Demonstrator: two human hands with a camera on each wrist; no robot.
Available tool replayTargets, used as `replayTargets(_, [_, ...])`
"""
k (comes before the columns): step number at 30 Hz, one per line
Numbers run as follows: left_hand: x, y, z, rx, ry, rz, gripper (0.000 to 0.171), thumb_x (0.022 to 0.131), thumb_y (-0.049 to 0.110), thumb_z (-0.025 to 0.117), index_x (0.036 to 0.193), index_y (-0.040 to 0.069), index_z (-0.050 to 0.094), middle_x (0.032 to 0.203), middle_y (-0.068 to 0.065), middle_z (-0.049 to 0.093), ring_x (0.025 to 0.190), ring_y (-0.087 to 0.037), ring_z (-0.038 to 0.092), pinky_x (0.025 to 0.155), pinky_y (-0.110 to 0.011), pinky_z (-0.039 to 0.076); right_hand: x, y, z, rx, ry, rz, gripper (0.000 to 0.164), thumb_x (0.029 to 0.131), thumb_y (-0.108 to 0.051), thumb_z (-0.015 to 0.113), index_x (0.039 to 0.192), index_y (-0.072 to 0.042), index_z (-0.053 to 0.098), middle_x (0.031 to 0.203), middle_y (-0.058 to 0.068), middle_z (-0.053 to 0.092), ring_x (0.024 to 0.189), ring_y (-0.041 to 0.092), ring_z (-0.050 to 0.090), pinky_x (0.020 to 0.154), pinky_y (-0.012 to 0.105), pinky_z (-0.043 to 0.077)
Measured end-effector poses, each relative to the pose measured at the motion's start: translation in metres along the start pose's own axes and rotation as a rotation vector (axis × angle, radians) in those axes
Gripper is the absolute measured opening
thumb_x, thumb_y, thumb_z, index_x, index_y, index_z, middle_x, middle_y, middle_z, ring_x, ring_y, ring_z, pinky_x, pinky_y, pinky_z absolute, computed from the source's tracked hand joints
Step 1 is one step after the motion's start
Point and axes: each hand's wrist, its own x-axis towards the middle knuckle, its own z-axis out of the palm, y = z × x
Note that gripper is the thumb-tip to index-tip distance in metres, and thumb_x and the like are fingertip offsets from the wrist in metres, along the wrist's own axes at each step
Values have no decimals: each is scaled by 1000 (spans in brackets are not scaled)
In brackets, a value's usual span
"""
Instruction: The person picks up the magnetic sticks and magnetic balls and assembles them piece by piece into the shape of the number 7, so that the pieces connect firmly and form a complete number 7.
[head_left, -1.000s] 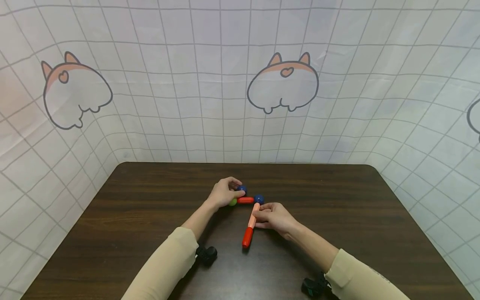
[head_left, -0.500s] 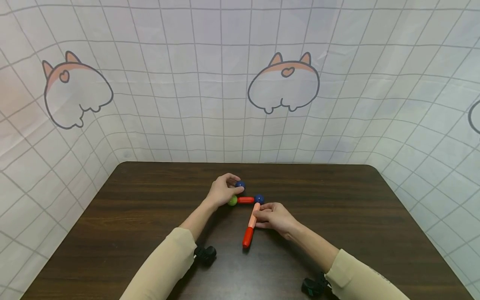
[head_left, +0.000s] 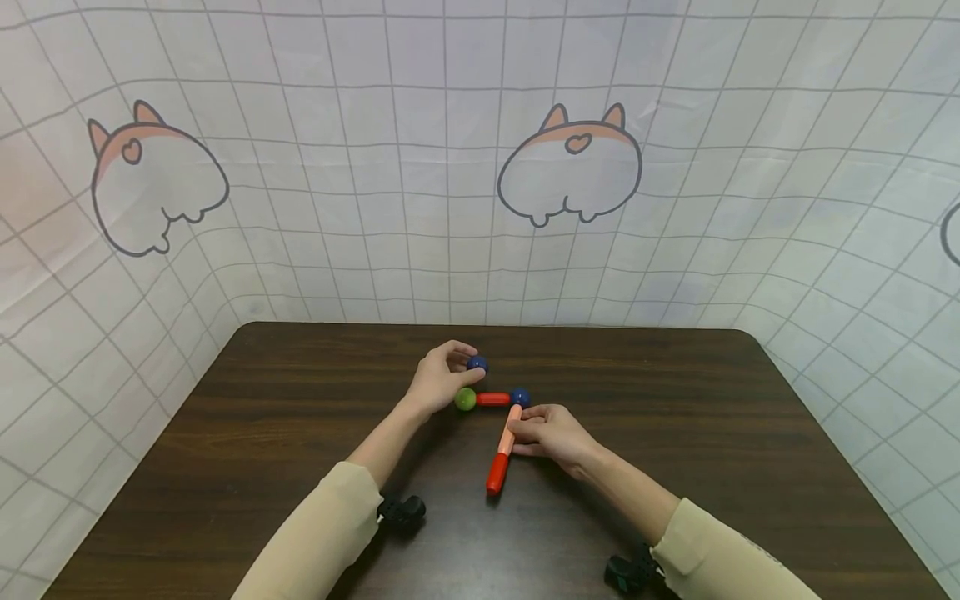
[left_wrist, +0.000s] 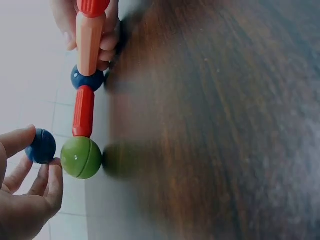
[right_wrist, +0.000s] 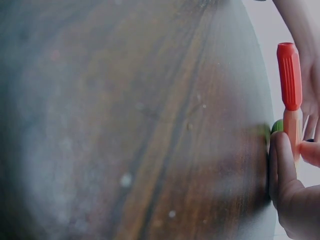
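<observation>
My left hand pinches a blue ball between thumb and fingertips, just behind a green ball. The green ball joins one end of a short red stick; a second blue ball sits at its other end. From that blue ball a peach stick runs toward the front, continuing into a red stick. My right hand pinches the peach stick from the right side, thumb on one face and fingers on the other.
All this is on a dark wood-grain table. Behind it hangs a white grid-patterned curtain with cartoon drawings. Black wrist cameras are strapped at both sleeves, low over the table.
My left hand has drawn back and left with its blue ball, away from the short red stick, uncovering the green ball. My right hand stays on the peach stick.
</observation>
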Motion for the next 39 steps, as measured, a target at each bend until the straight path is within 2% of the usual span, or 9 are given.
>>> replayTargets(17, [-19,7,-9,-16,-25,22,31,93,18,79,121,13,68,119,-8,65,110,-26,62,95,-45,52,1,0,-1,-2,8,10,48,103,-4,61,137,21,38,117,26,59,96,22,69,87,36,57])
replayTargets(29, [-34,14,-13,41,-45,54,29,93,19,79,120,15,68,114,-2,67,105,-22,63,92,-45,52,0,-2,0,-15,-8,4,51,103,-6,62,137,22,37,114,24,64,94,21,70,86,37,57])
replayTargets(39, [-46,14,-15,47,-87,97,29,92,19,80,118,14,69,111,1,67,101,-20,63,90,-43,51,2,-1,0,-7,5,16,46,103,-5,62,136,20,41,117,25,59,94,21,70,86,36,57])
